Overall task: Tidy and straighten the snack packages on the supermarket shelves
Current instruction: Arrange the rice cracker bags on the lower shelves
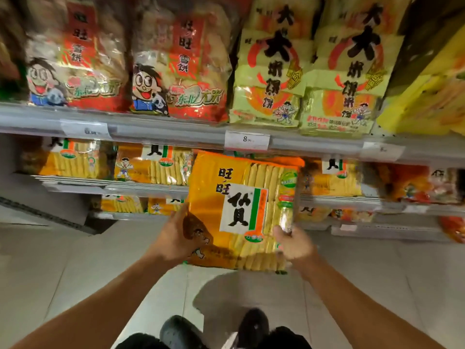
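I hold a large orange rice-cracker package upright in front of the shelves, off any shelf, its printed face toward me. My left hand grips its lower left edge. My right hand grips its lower right edge, thumb on the front. Similar orange packages stand on the shelf behind it. On the upper shelf stand red rice-cracker bags and yellow-green bags.
Grey shelf edge with price labels runs across the middle. More orange packs fill lower shelves. A yellow bag leans at the upper right. Pale tiled floor and my dark shoes are below.
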